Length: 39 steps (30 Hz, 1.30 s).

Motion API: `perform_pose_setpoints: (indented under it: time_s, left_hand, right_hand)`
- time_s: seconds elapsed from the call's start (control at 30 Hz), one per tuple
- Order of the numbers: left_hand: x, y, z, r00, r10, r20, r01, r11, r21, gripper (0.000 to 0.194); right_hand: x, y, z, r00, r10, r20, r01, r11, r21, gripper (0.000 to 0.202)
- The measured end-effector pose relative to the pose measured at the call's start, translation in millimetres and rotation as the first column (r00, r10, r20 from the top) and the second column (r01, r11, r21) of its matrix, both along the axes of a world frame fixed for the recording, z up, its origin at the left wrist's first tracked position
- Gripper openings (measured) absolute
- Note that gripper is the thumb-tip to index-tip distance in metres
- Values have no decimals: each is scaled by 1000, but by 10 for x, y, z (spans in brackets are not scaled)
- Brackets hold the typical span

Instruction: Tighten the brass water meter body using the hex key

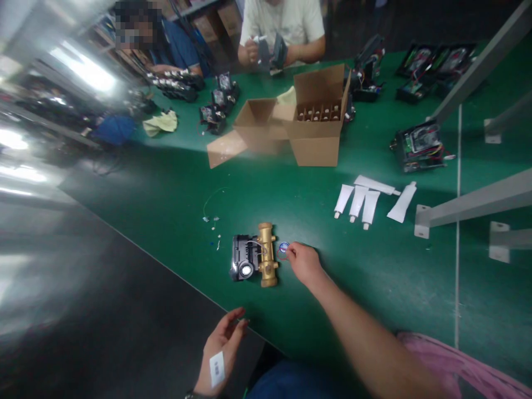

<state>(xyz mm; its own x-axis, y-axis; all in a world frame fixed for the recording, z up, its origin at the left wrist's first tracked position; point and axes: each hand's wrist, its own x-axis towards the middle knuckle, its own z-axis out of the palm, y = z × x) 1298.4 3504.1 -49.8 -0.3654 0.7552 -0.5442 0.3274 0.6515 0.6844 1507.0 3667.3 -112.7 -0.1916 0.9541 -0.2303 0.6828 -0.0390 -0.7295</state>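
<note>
A brass-bodied meter with a black housing lies on the green table in front of me. To its right, my right hand pinches a thin red wire loop. A small blue-and-white disc sits beside the fingertips; whether it is joined to the loop is unclear. My left hand hovers near the table's front edge, its fingers curved and apart. On the back of that hand is a white printed label.
White tubes lie right of the meter. Cardboard boxes stand behind, one holding several upright parts in dividers. Small scraps lie left. Metal legs rise at right. Two people sit across, among black electronic units.
</note>
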Motion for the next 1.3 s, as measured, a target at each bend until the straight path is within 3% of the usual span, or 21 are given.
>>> perform_pose_setpoints:
  time_s: [0.3,0.53,0.63,0.8,0.93,1.0,1.1,1.2,1.3]
  left_hand:
    - [63,-27,-63,1000,-7,-6,7,1000,-4,50]
    - [31,-71,-82,997,70,42,-70,997,8,50]
    - [40,-72,-76,996,77,39,-76,997,-16,51]
    - [55,-71,-36,985,138,99,-137,990,-21,49]
    - [92,-38,54,980,110,167,-117,993,30,43]
    - [152,27,144,970,43,239,-56,997,47,39]
    - [310,203,347,926,-4,378,-15,999,48,38]
    - [497,394,583,839,-7,544,-59,993,104,43]
    - [623,472,782,741,-10,671,-122,981,149,46]
  right_hand:
    - [-27,301,-10,973,149,179,-144,989,-41,27]
    - [-112,396,-25,953,127,275,-113,991,-66,23]
    - [-86,400,14,955,152,254,-144,988,-48,24]
    - [-110,369,78,921,347,178,-373,916,150,40]
    - [-150,335,98,933,354,68,-360,921,147,22]
    - [-118,270,187,926,344,-154,-332,938,97,23]
    - [-16,75,479,820,302,-486,-338,941,15,34]
    - [65,-191,871,750,302,-588,-366,930,10,38]
    - [56,-450,1187,748,312,-586,-353,934,48,36]
